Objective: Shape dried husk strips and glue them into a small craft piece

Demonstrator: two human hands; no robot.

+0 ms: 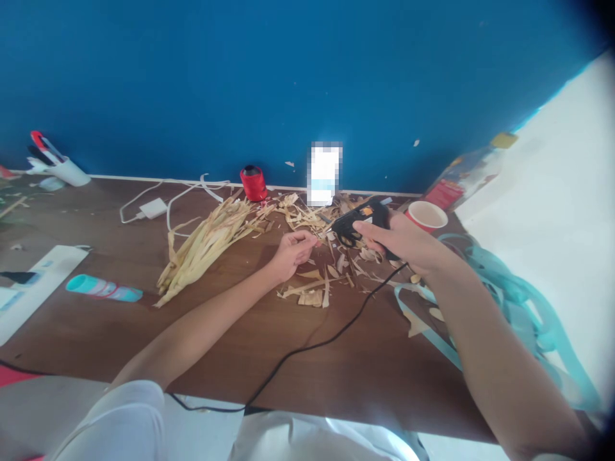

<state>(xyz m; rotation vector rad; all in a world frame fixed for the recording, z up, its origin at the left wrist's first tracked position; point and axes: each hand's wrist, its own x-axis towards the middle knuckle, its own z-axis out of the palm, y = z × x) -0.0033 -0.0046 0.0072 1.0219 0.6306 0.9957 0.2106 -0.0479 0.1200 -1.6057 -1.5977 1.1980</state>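
Observation:
My right hand is wrapped around a black glue gun, its nozzle pointing left. Facing the nozzle, my left hand has thumb and fingers pinched together; whatever they hold is too small to make out. Dry husk scraps lie scattered beneath and around both hands. To the left of my left hand rests a bundle of pale dried corn husks. The gun's black cord runs across the brown table and over its front edge.
Against the blue wall stand a red spool and a bright, pixelated upright screen. A paper cup and teal ribbon are at right. At left lie a white charger, a blue roll and a power strip.

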